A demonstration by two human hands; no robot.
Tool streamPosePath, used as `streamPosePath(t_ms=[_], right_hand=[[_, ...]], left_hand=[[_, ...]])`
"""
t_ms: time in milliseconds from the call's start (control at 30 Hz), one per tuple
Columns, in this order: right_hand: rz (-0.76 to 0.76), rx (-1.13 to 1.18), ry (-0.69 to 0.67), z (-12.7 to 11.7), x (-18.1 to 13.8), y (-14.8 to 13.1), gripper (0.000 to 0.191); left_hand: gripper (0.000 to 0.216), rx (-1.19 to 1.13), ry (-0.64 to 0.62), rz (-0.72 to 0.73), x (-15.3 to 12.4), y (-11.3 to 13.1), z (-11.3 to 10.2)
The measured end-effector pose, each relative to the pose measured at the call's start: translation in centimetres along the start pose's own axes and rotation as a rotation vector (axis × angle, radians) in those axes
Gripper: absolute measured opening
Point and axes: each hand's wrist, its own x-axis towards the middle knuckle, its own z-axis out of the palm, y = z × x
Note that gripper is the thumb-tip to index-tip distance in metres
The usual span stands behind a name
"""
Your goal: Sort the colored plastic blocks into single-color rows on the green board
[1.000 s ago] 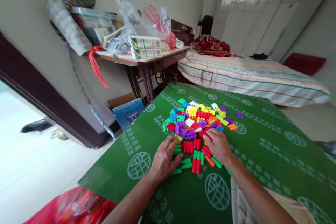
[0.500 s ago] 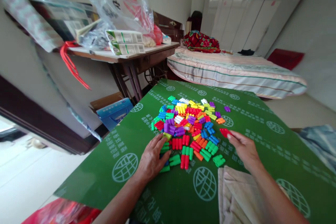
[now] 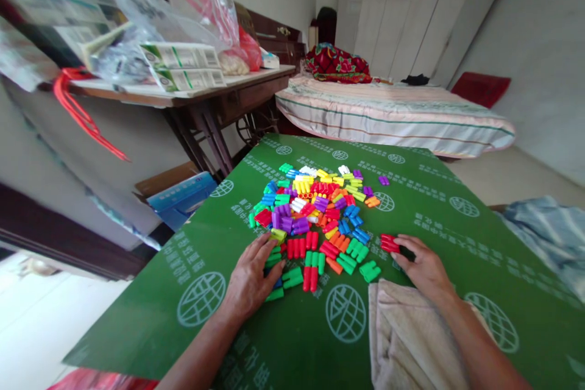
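A pile of colourful plastic toy blocks (image 3: 320, 204), each made of joined bullet-shaped tubes, lies spread on the green board (image 3: 150, 311). At its near left edge my left hand (image 3: 251, 274) rests with fingers stretched out, the fingertips by a yellow-green block (image 3: 278, 235) and green ones partly hidden under them. To the right of the pile, my right hand (image 3: 423, 265) has thumb and forefinger at the right end of a red block (image 3: 389, 243), which sits low at the board. A joined red and green piece (image 3: 313, 271) lies between my hands.
A beige cloth (image 3: 406, 335) lies on the board under my right forearm. Beyond the board stand a bed (image 3: 393, 109) and, at the left, a table (image 3: 256, 78) with plastic bags and cartons. A blue box (image 3: 180, 198) is on the floor.
The red block in my right hand has turned and come down flatter, its tubes now showing. My left hand stays by the same blocks. The whole view has shifted slightly.
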Motion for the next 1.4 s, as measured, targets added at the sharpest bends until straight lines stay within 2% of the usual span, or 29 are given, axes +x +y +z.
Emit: streamPosePath(t_ms=[267,533,833,1067,1400], right_hand=[[-0.082,-0.065,0.028,0.3,-0.5,0.2,0.031],[-0.156,-0.145,0.047,0.4,-1.1,1.7,0.032],[-0.199,-0.2,0.056,0.2,-0.8,0.2,0.029],[-0.194,-0.226,0.051,0.1,-0.9,0.4,0.031],[-0.194,-0.339,0.067,0.0,-1.2,0.0,0.047]], left_hand=[[0.043,-0.09,0.019,-0.058,-0.2,0.5,-0.4],[0.04,-0.165,0.053,-0.162,-0.4,0.7,-0.9],[0.043,-0.273,0.116,-0.274,0.0,0.5,-1.4],[0.044,-0.289,0.123,-0.343,0.2,0.4,-1.4],[0.043,-0.3,0.12,-0.358,0.3,1.1,-1.8]])
